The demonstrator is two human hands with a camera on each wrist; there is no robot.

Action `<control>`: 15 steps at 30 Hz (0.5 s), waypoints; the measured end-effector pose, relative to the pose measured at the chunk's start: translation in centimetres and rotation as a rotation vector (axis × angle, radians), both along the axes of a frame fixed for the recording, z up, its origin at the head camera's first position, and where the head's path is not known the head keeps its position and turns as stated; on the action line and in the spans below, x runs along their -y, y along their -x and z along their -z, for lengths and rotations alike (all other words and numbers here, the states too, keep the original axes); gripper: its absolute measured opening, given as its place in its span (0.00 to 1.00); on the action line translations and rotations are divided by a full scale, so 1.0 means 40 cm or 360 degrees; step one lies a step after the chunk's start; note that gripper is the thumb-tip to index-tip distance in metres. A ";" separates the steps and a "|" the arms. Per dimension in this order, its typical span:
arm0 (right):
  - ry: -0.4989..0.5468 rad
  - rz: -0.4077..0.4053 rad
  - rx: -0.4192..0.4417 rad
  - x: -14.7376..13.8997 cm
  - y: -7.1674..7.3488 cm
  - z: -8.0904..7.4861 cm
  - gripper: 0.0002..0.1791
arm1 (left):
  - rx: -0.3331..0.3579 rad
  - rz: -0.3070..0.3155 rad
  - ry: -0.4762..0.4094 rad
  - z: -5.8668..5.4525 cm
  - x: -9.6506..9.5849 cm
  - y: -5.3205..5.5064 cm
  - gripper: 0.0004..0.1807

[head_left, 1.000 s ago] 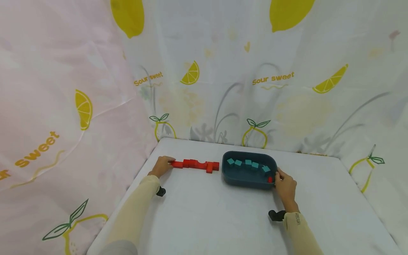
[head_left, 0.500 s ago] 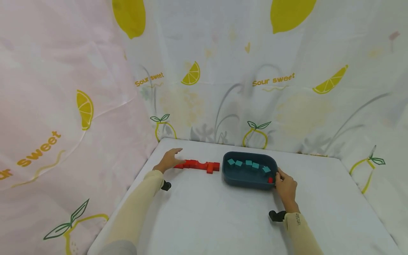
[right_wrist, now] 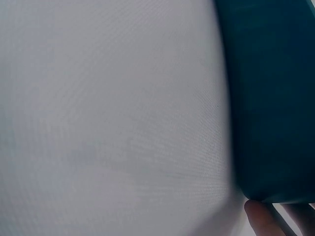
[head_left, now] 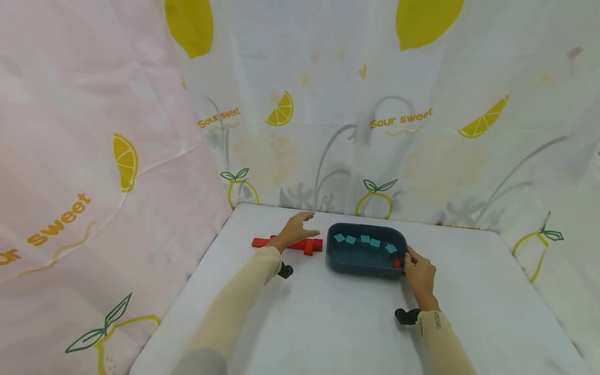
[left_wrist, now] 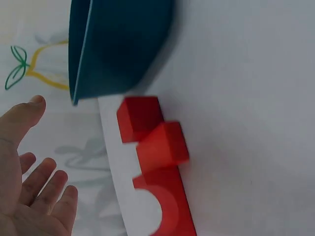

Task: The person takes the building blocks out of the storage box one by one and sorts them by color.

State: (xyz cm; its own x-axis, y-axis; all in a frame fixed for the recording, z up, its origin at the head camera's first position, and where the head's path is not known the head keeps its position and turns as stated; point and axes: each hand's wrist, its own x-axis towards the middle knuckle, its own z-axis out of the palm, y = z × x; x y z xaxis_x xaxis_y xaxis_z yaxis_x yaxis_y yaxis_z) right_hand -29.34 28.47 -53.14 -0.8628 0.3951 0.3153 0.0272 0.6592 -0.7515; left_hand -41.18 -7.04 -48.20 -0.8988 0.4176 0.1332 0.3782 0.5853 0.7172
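The left hand (head_left: 294, 230), fingers spread and grasping nothing, hovers over a row of red blocks (head_left: 308, 247) that includes a notched one. A gap separates it from the dark blue box (head_left: 363, 267) to its right; the back edge of the white table (head_left: 347, 317) lies just beyond its fingers. The right hand (head_left: 421, 273) grips the box's right end; inside, left of those fingers, are five teal blocks (head_left: 365, 239) and one red block (head_left: 397, 264). Tabletop stretches from both hands toward the person. Farther out, the lemon-print backdrop (head_left: 304, 156) reads "Sour sweet"; lettering on the right sleeve (head_left: 440, 338) is too small to read. Half a second ago, the left hand was farther left along the row.
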 end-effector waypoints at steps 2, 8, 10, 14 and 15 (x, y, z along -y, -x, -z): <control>0.0004 -0.0001 0.0002 -0.001 0.000 0.001 0.20 | 0.0003 0.0052 -0.0025 -0.003 -0.041 -0.004 0.37; 0.0005 -0.0017 0.0004 -0.002 0.000 -0.001 0.20 | -0.0058 0.0141 -0.0002 -0.009 -0.150 -0.010 0.35; 0.0003 -0.0018 0.0010 -0.002 0.000 -0.001 0.20 | -0.0077 0.0158 0.0054 -0.011 -0.183 -0.017 0.35; 0.0006 -0.0020 0.0029 -0.003 -0.001 -0.002 0.20 | -0.0121 0.0225 0.0193 -0.011 -0.253 -0.040 0.34; 0.0008 -0.0021 0.0032 -0.004 -0.001 -0.001 0.20 | -0.0132 0.0257 0.0218 -0.008 -0.272 -0.047 0.33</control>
